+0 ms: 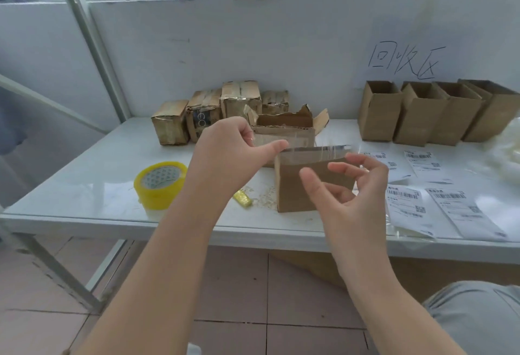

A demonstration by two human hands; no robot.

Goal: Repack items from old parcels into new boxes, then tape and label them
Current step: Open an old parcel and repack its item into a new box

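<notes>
A small brown new box [292, 188] stands upright near the table's front edge, with a strip of clear tape [315, 150] across its closed top. My left hand [225, 146] has its fingers curled, and its straight thumb presses the tape at the box's top left corner. My right hand [351, 186] hovers in front of the box's right side, fingers spread and relaxed, holding nothing. Behind the box lies an old parcel [284, 126], torn open with its flaps up. A yellow tape roll [159, 183] sits to the left.
Several taped old parcels [202, 112] stand at the back of the white table [84, 194]. Several open empty boxes [422, 112] line the back right. Shipping labels [405, 208] lie at the right, a yellow cutter [242, 198] lies beside the box, and plastic wrap [503, 155] sits at the far right.
</notes>
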